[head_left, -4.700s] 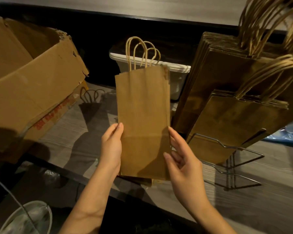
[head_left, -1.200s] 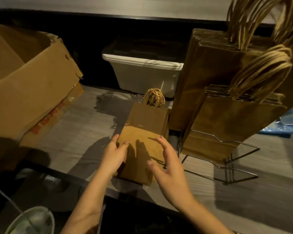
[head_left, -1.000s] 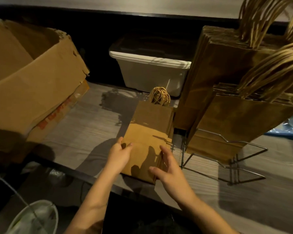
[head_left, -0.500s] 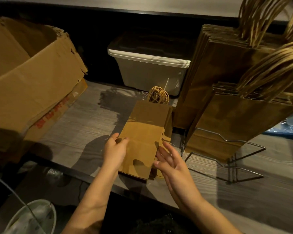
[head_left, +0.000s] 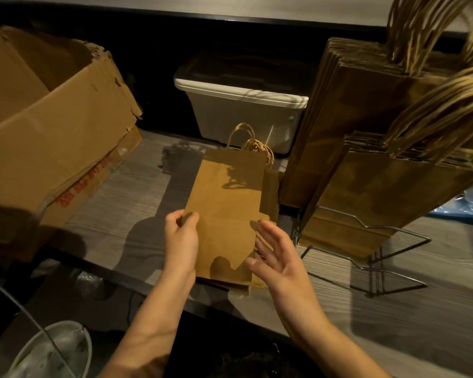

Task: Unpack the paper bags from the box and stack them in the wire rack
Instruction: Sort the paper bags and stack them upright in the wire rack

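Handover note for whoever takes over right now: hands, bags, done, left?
Left hand pinches the left edge of the top bag of a small flat pile on the table.
Right hand open at the pile's right edge, holding nothing.
Wire rack already holds two rows of standing bags.
Cardboard box sits at left; its contents are not visible.
Left to do: rack this pile, then check the box.

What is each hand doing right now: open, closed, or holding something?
Left hand: pinches the left edge of the top paper bag.
Right hand: open, fingers straight, beside the bag's right edge, holding nothing.
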The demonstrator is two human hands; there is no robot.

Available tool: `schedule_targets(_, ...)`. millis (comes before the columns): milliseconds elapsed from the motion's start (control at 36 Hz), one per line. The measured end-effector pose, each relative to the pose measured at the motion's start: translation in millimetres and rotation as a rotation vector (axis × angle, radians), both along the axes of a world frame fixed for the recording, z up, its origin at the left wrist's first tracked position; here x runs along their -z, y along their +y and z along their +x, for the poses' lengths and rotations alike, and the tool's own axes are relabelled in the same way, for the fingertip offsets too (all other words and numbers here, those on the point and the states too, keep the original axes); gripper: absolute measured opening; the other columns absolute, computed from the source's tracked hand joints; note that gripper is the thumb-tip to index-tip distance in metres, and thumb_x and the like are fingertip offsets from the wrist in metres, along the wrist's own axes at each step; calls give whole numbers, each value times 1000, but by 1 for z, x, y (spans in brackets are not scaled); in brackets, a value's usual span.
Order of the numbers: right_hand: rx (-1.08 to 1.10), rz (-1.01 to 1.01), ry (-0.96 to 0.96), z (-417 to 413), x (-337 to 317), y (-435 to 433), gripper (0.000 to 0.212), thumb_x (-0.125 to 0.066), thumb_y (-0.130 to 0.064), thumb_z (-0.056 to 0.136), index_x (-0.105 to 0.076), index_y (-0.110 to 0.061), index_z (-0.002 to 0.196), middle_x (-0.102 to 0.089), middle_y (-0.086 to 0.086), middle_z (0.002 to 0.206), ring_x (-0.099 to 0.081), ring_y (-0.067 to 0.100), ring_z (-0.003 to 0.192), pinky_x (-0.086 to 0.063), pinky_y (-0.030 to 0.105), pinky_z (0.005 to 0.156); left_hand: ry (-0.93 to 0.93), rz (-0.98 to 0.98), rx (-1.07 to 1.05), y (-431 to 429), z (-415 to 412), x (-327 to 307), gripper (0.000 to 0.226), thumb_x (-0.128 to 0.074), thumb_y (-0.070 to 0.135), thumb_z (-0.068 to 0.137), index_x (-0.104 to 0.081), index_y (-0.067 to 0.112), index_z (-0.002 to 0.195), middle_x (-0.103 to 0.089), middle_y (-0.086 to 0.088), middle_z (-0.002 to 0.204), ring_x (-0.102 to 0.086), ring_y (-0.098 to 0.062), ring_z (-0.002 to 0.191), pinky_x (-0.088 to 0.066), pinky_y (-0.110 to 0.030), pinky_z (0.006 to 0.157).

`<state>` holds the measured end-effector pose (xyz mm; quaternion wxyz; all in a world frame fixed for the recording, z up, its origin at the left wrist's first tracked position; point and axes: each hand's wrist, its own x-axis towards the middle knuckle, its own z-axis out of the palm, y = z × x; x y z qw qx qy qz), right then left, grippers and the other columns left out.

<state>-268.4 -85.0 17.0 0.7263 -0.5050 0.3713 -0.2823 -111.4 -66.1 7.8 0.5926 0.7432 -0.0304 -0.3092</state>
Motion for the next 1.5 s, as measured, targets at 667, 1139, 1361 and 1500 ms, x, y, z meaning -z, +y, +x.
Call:
schedule_targets(667,476,-852,128,-49,-54,-37,67,-57,8,87,-44,-38,134,-58,-17,124,-54,1,118,-45,17,97,52,-522,310,-28,-55,-102,4,-49,39,93,-50,42,91,-62,26,87,-61,13,78,-47,-7,59)
schedule_targets(1139,909,-1044,308,-91,-49,-82,64,-67,5,80,-35,-36,117,-50,-11,108,-57,18,101,-51,42,86,71,-576,682,-76,-106,-126,33,-48,57,88,-64,28,88,-55,3,102,-54,-20,97,-38,-47,106)
schedule_targets(1361,900,-924,450,-111,-24,-89,42,-69,4,79,-50,-6,115,-55,0,105,-58,15,93,-50,24,85,171,-458,557,-81,-115,-102,19,-64,41,80,-65,22,82,-70,1,100,-61,-11,104,-41,-33,98)
schedule_targets(1500,862,-879,471,-113,-16,-86,39,-70,2,79,-52,-8,111,-56,-1,104,-58,13,91,-46,13,83,190,-405,474,-78,-118,-87,8,-63,26,87,-61,20,91,-65,5,100,-59,-8,100,-43,-25,87)
